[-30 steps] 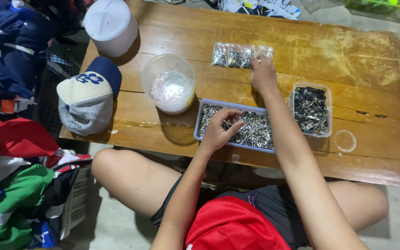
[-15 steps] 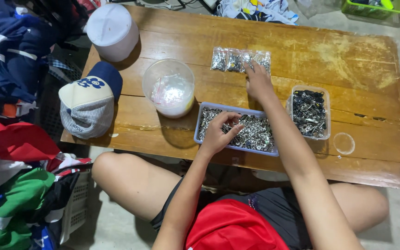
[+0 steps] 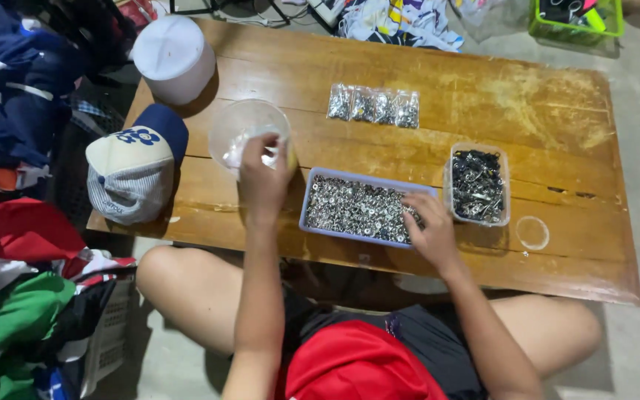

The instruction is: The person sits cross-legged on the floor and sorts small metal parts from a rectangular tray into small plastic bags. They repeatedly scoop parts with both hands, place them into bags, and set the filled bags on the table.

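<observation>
My left hand (image 3: 262,178) reaches into a clear round tub (image 3: 242,130) of small clear plastic bags and pinches one between its fingers. My right hand (image 3: 427,226) rests in the right end of a blue-rimmed tray (image 3: 312,194) full of small silver metal parts, fingers curled on them. A row of several filled little bags (image 3: 373,106) lies on the wooden table (image 3: 483,96) beyond the tray. A clear square box (image 3: 477,185) of darker metal parts stands right of the tray.
A white lidded tub (image 3: 173,55) stands at the table's far left corner and a blue and white cap (image 3: 135,170) lies on its left edge. A clear round lid (image 3: 532,232) lies near the front right. Heaped clothes (image 3: 16,244) fill the floor at left.
My left hand moved from the silver-parts tray left to the round tub. My right hand drew back from the row of little bags to the tray.
</observation>
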